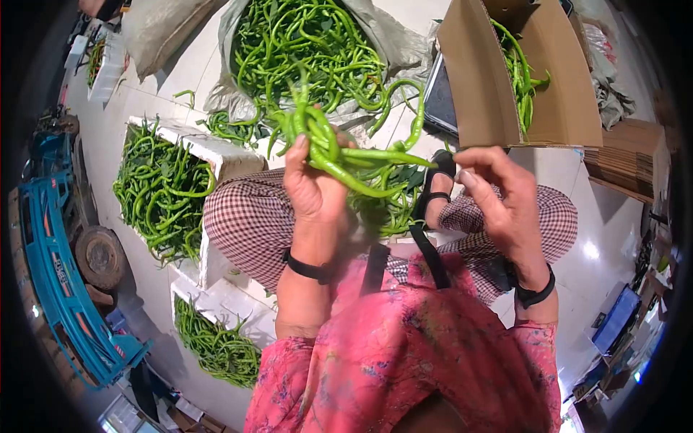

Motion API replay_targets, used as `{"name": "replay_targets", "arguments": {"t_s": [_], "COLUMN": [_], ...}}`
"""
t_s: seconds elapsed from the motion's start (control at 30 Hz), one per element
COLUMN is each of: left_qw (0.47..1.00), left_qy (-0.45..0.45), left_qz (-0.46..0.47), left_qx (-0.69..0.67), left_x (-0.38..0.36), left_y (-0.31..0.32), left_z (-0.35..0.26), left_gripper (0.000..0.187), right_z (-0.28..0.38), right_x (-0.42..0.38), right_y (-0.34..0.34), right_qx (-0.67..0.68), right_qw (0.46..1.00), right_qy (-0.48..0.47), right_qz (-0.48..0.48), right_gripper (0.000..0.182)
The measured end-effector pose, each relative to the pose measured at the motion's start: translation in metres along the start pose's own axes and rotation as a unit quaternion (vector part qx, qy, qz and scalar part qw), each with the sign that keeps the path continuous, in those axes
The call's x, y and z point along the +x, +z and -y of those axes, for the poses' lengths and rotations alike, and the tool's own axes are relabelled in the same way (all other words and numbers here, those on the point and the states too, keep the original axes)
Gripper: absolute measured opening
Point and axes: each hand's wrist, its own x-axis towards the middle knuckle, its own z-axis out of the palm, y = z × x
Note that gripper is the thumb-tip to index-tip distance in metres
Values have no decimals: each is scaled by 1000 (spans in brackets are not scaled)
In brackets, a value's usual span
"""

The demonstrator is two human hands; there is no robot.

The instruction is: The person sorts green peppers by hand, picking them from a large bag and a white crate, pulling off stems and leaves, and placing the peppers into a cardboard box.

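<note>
Gripping a bunch of green peppers (333, 153) in the left hand (317, 191) at frame centre, apparently clasping several together for steadiness, while curling the right hand (507, 193) at centre right, possibly pinching something, impossible to confirm, near the open carton (478, 79) standing at upper right, presumably for easy reach.

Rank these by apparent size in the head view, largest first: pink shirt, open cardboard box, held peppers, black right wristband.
1. Pink shirt
2. Open cardboard box
3. Held peppers
4. Black right wristband
</note>
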Motion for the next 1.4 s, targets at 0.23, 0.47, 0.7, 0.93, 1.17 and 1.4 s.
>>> {"name": "replay_targets", "arguments": {"t_s": [0.23, 0.47, 0.7, 0.93, 1.17, 1.4], "left_qw": [996, 992, 987, 987, 980, 979], "left_qy": [-76, -44, -89, -82, -87, -83], "left_qz": [-10, -17, -7, -54, -67, -102], "left_qx": [50, 119, 132, 130, 165, 155], "left_x": [-11, -8, -11, -8, -10, -5], "left_y": [-1, 8, 16, 10, 6, -1], "left_z": [17, 20, 16, 22, 35, 38], "left_gripper": [33, 43, 40, 32, 31, 30], "right_z": [11, -33, -42, -44, -58, -70], "right_x": [42, 57, 58, 55, 54, 57], "right_y": [75, 92, 84, 85, 91, 102], "right_qx": [-45, 329, 503, 565, 580, 597], "right_qw": [990, 938, 821, 774, 772, 759], "right_qy": [-112, 41, 220, 235, 225, 255], "right_qz": [67, 99, 154, 163, 132, 46], "right_gripper": [39, 40, 28, 26, 27, 25]}}
